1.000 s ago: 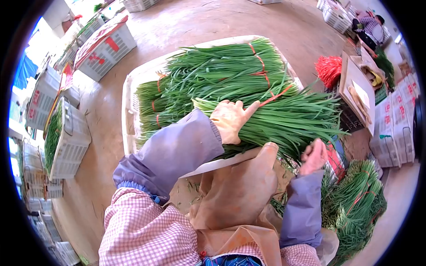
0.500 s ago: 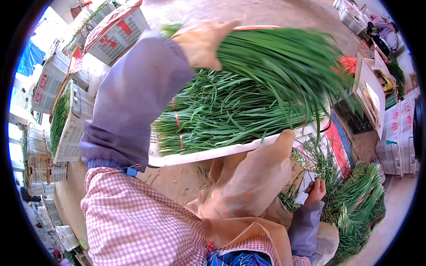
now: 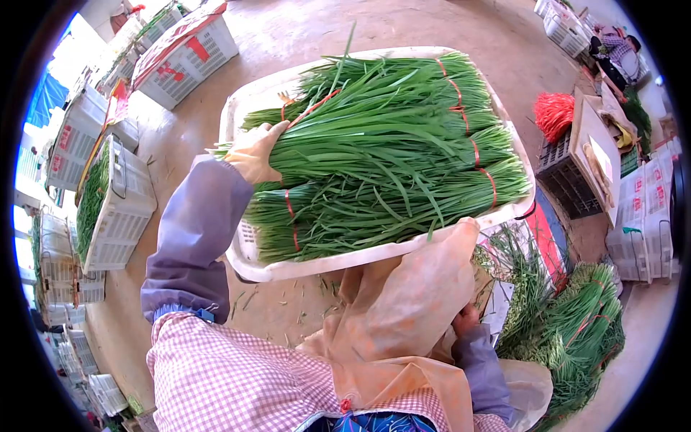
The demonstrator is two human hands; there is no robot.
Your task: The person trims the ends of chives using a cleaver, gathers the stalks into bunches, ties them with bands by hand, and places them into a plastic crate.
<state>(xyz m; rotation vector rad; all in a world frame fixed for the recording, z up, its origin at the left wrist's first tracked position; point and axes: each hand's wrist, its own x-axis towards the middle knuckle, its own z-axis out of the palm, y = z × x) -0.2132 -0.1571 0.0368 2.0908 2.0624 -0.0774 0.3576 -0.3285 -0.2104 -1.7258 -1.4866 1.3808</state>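
My left hand [image 3: 255, 153] is wrapped round the left end of a bundle of garlic chives [image 3: 374, 133], thumb on the near side. This bundle lies on top of other chive bundles tied with red bands, inside a white plastic crate [image 3: 324, 268]. Its long green leaves spread toward the right of the crate. Low on the right, my right hand [image 3: 466, 318] is partly hidden by my apron-covered knee [image 3: 414, 295]. Beside that hand is a flat white piece [image 3: 498, 306]; whether the fingers hold anything does not show.
Loose chive scraps and a large heap of chives [image 3: 576, 338] lie at my right. Red bands [image 3: 554, 115] sit on a dark crate [image 3: 572, 180]. White crates [image 3: 119, 205] line the left side. At the far right a person [image 3: 622, 54] sits low.
My left hand has come down and left with the chive bundle, which now rests in the crate. My right hand has moved left, away from the white piece and closer to my knee.
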